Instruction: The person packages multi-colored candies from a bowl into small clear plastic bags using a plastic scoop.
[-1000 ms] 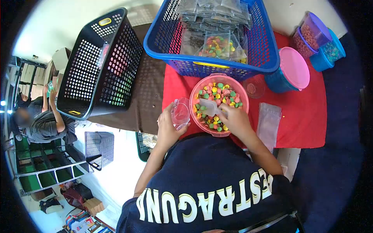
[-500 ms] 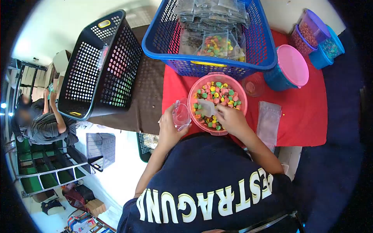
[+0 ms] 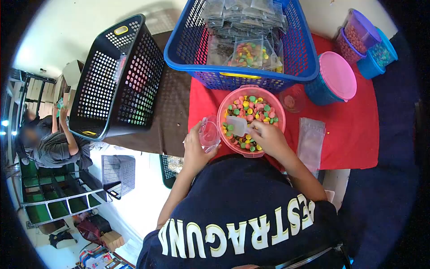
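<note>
My left hand (image 3: 196,150) is closed around a clear plastic cup (image 3: 209,132), held just left of a pink bowl (image 3: 280,104). Part of the cup is covered by my fingers. Small round candies (image 3: 256,106) in green, yellow, pink and brown fill much of the bowl. Over the bowl, my right hand (image 3: 270,137) grips a whitish scoop (image 3: 238,126) by its handle. The scoop's blade points left toward the cup and lies among the candies; a green candy shows at its edge.
Behind the bowl, a blue basket (image 3: 201,69) holds many filled packets (image 3: 248,51). A black basket (image 3: 148,74) stands left. Right are a pink-lidded tub (image 3: 338,76), small tubs (image 3: 369,67) and clear bags (image 3: 310,141). Another person (image 3: 60,143) is at far left.
The scoop's blade has tilted and turned slightly in the bowl with my right hand. My left hand keeps the cup in nearly the same place.
</note>
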Demonstrator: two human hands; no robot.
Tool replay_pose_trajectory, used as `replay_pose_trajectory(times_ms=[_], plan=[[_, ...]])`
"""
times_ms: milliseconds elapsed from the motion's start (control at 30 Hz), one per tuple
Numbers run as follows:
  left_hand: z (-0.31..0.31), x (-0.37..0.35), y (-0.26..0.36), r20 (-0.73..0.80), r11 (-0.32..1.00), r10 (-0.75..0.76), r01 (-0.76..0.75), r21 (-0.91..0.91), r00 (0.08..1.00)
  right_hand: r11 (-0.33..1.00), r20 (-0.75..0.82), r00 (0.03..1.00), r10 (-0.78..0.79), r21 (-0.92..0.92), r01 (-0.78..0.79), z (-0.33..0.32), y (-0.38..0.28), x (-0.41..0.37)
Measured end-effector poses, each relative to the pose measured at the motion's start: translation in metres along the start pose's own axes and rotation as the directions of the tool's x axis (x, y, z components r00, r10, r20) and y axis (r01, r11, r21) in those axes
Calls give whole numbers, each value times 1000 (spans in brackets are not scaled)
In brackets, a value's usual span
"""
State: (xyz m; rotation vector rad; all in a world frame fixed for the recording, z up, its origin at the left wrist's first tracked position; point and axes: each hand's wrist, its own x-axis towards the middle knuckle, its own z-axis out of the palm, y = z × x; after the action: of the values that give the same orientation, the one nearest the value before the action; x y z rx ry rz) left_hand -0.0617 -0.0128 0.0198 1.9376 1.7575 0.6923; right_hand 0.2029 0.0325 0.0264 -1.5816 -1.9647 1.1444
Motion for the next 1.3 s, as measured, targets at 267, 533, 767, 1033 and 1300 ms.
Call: replay_pose_trajectory(times_ms=[267, 533, 767, 1033, 1300], plan=[[3, 1, -1, 10, 998, 27, -26, -58, 1000, 989, -53, 997, -57, -141, 49, 13, 5, 7], [3, -2, -2, -4, 999, 44, -44, 8, 999, 999, 62, 997, -43, 6, 43, 10, 15, 15], [2, -1, -5, -14, 999, 47, -48, -15, 999, 987, 23, 1000, -18, 160, 14, 4, 7, 13], [0, -3, -4, -11, 999, 35, -35, -16, 999, 958, -44, 998, 50, 284, -35, -10, -1, 4], [0, -2, -3, -16, 999, 24, -25, -32, 1000, 974, -68, 990, 126, 200, -110, -31, -7, -1]])
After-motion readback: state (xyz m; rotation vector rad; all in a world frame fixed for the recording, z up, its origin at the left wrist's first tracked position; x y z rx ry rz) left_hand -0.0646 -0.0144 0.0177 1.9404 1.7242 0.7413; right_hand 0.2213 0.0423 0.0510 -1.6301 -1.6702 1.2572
